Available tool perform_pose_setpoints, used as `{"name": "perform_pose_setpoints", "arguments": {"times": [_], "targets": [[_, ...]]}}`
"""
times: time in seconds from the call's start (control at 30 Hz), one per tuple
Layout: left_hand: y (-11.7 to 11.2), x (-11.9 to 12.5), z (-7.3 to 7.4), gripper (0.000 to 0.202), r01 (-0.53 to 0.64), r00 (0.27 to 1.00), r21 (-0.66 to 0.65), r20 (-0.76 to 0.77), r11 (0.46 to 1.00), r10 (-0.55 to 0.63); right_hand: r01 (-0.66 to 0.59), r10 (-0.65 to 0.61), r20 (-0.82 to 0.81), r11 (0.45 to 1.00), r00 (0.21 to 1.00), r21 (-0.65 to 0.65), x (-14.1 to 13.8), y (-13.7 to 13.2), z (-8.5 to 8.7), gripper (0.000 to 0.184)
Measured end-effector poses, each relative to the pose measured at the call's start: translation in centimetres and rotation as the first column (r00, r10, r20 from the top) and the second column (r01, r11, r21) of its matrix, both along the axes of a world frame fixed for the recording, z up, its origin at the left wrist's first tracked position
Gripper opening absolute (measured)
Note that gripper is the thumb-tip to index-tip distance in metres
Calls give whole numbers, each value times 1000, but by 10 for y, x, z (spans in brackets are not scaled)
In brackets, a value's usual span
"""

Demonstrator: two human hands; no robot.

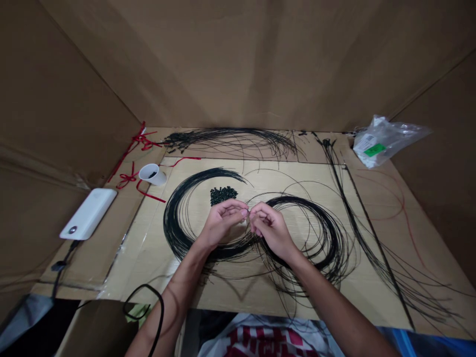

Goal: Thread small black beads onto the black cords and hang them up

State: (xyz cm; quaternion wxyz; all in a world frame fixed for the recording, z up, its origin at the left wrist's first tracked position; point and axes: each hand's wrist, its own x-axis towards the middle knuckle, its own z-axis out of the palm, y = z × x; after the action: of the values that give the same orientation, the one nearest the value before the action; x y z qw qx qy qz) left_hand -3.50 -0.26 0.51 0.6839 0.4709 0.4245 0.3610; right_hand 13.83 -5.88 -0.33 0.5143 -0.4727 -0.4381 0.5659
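My left hand (225,221) and my right hand (272,227) meet over the middle of the table, both closed in a pinch with fingertips almost touching. What they pinch is too small to make out; a thin dark wire runs close to the fingertips. Just beyond my left hand lies a pile of small black pieces (223,194). Around that pile curves an open coil of black wires (174,213), partly under my left wrist. A second, rounder coil of black wires (330,233) lies under and to the right of my right hand.
A bundle of black wires (238,135) lies along the back, another bundle (344,198) down the right. At left are a white cup (158,177) with black bits, red ribbons (128,177) and a white power bank (89,213). A plastic bag (386,139) sits back right. Cardboard walls (260,64) enclose the table.
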Motion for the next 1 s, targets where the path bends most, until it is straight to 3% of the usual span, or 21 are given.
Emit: {"name": "perform_pose_setpoints", "arguments": {"times": [1.0], "targets": [[0,-3,-3,34,71,997,-33,23,997,-70,-5,4,27,999,1000,41,2,0,-1,12]]}}
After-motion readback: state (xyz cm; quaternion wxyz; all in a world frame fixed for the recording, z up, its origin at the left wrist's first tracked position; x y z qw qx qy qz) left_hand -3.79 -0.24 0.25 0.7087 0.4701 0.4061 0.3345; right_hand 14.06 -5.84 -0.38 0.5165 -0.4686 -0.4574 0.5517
